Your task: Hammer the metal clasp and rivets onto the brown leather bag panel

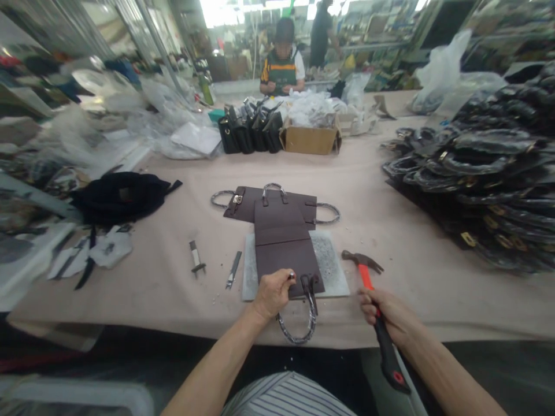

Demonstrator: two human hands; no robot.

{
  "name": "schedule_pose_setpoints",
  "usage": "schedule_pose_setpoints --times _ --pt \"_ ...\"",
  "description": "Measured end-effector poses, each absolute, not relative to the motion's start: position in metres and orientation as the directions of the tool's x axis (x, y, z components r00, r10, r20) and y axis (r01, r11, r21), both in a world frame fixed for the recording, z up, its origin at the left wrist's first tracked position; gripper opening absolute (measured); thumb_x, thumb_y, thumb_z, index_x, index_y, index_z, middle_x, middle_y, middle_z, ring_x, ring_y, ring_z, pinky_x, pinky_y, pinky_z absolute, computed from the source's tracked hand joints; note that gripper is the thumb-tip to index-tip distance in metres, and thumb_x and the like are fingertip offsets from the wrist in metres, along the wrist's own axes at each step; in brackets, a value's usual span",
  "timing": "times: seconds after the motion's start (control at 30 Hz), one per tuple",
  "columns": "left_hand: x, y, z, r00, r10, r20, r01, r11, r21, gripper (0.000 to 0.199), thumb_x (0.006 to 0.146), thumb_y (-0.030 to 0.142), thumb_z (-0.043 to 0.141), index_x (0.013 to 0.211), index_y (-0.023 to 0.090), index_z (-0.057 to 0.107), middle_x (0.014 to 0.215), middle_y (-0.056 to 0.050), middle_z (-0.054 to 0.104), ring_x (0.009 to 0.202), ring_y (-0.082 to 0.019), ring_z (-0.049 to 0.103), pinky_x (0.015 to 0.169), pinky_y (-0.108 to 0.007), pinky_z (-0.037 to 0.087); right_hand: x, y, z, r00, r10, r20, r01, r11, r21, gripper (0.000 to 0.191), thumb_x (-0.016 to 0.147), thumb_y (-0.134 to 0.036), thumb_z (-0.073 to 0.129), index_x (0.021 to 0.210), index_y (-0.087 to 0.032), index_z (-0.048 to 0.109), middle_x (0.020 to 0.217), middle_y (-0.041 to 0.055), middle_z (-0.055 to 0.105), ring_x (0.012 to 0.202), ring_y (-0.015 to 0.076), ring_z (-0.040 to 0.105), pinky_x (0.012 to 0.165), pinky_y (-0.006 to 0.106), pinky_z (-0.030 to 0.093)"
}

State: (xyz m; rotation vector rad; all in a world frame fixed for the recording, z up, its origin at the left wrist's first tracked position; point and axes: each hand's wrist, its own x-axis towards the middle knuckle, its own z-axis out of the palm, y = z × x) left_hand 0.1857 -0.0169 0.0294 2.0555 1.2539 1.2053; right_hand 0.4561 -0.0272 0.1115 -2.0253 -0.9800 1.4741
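Note:
My left hand (pixel 274 293) is closed round a small metal punch (pixel 292 276), held upright over the near end of a dark brown leather bag panel (pixel 284 254). Beside it, a plastic-wrapped handle (pixel 299 336) curves off the panel toward me. The panel lies on a grey stone slab (pixel 333 266). In my right hand (pixel 385 312) is a claw hammer (pixel 366 276) with a red and black shaft, gripped midway, its head just right of the slab. Under the first panel's far end lies another brown panel (pixel 243 202) with wrapped handles on it.
Left of the slab lie a forked metal tool (pixel 233 270) and another small tool (pixel 196 257). A large pile of wrapped handles and panels (pixel 481 173) fills the right. Black bags (pixel 251 132) and a cardboard box (pixel 310 140) stand behind; a person (pixel 282 63) sits across the table.

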Motion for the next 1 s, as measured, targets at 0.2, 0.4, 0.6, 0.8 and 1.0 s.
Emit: schedule_pose_setpoints --times 0.2,0.4,0.6,0.8,1.0 --pt "0.185 -0.017 0.028 0.220 0.865 0.452 0.481 -0.499 0.721 0.014 0.097 0.015 0.052 0.095 0.018 0.065 0.088 -0.005 0.073 0.077 -0.017 0.070 0.073 -0.026 0.055 0.425 -0.046 0.165 0.053 0.993 -0.109 0.532 -0.121 -0.838 0.037 0.096 -0.056 0.042 0.079 -0.024 0.046 0.056 -0.0066 0.041 0.045 0.0109 0.038 0.045 0.024 0.030" --pt "0.184 -0.017 0.028 0.227 0.851 0.474 0.472 -0.522 0.710 0.015 0.097 0.015 0.051 0.099 0.018 0.065 0.084 -0.005 0.073 0.074 -0.017 0.071 0.069 -0.025 0.055 0.413 -0.051 0.185 -0.450 0.859 0.243 0.828 0.503 -0.246 0.039 0.105 -0.039 0.032 0.074 -0.022 0.048 0.049 -0.0051 0.045 0.038 0.0098 0.030 0.045 0.030 0.015" --pt "0.184 -0.017 0.023 0.243 0.849 0.470 0.494 -0.525 0.693 0.016 0.098 0.018 0.049 0.098 0.018 0.065 0.087 -0.006 0.073 0.076 -0.018 0.071 0.071 -0.026 0.056 0.413 -0.056 0.187 -0.398 0.810 0.431 0.845 0.506 -0.172 0.036 0.106 -0.032 0.032 0.078 -0.021 0.050 0.050 -0.0045 0.047 0.040 0.0101 0.039 0.045 0.027 0.025" --pt "0.185 -0.018 0.026 0.236 0.842 0.485 0.498 -0.533 0.684 0.016 0.098 0.018 0.049 0.097 0.018 0.065 0.085 -0.006 0.073 0.075 -0.018 0.071 0.070 -0.026 0.056 0.413 -0.058 0.193 -0.346 0.844 0.410 0.862 0.459 -0.217 0.031 0.105 -0.037 0.039 0.080 -0.023 0.049 0.051 -0.0042 0.049 0.040 0.0112 0.039 0.046 0.029 0.025" --pt "0.185 -0.015 0.029 0.225 0.856 0.466 0.516 -0.510 0.688 0.016 0.096 0.019 0.050 0.091 0.018 0.065 0.078 -0.005 0.072 0.069 -0.018 0.071 0.065 -0.025 0.058 0.420 -0.057 0.175 -0.430 0.883 0.189 0.872 0.460 -0.166 0.038 0.106 -0.037 0.031 0.078 -0.022 0.052 0.051 -0.0019 0.053 0.040 0.0123 0.039 0.047 0.031 0.017"
